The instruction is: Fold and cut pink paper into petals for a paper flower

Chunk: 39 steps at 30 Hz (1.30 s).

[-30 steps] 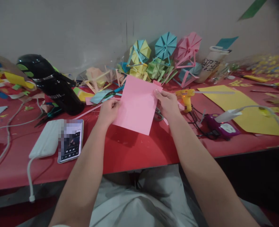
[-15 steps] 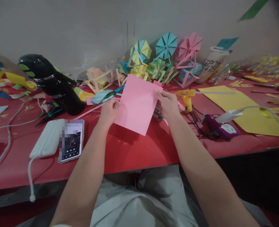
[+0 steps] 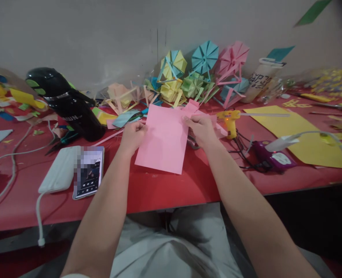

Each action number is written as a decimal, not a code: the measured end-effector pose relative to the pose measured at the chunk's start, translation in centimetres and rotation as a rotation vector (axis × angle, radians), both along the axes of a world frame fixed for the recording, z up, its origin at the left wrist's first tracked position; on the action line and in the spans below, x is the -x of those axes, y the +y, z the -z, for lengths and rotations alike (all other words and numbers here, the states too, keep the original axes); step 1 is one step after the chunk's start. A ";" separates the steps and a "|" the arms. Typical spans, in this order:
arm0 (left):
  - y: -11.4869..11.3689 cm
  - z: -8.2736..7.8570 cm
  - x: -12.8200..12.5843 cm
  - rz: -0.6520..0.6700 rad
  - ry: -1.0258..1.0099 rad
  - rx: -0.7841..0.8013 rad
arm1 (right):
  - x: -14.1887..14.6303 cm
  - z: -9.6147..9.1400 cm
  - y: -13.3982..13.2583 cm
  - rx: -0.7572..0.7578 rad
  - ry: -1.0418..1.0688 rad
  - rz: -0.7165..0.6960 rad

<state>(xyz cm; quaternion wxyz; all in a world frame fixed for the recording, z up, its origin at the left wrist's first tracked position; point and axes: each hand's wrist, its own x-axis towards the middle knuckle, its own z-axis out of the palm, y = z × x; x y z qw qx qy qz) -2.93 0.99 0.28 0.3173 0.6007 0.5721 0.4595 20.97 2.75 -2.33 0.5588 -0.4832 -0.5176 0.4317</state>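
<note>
A pink paper sheet [image 3: 162, 141] lies low over the red table [image 3: 159, 189], its near edge touching the top. My left hand [image 3: 132, 136] pinches the sheet's left edge with closed fingers. At the upper right corner, my right hand [image 3: 200, 129] grips the sheet, fingers curled over it. Beside that hand a small folded pink piece [image 3: 192, 106] sticks up.
A phone [image 3: 88, 172] and white power bank [image 3: 59, 170] lie at the left, near a black bottle [image 3: 63, 102]. Paper pinwheels [image 3: 204, 58] crowd the back wall. A yellow glue gun [image 3: 229, 120], purple device [image 3: 271, 158] and yellow sheet [image 3: 301, 133] sit right.
The pink sheet has been lowered and tilted flatter toward the table. My right hand moved slightly left and down along its top edge; the left hand stayed in place.
</note>
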 end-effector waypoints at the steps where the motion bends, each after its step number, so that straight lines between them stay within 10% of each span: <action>1: 0.0 0.1 0.0 -0.017 0.011 -0.001 | 0.1 -0.1 -0.1 -0.002 0.032 0.016; 10: 0.3 0.1 1.1 0.030 0.185 -0.042 | -0.1 -2.6 -2.0 0.388 0.132 -0.249; 19: 0.5 -0.7 0.3 0.074 0.294 -0.113 | 0.2 -2.7 -2.3 0.303 0.117 -0.401; 24: 0.6 -0.9 0.3 0.051 0.326 -0.083 | -0.5 -3.1 -2.0 0.205 0.252 -0.247; 32: 0.3 -0.9 1.5 0.167 0.526 -0.026 | -0.9 -4.0 -3.3 0.382 0.047 -0.572; 39: 0.2 -1.4 0.6 0.099 0.602 -0.010 | -0.4 -3.3 -3.2 0.458 0.000 -0.591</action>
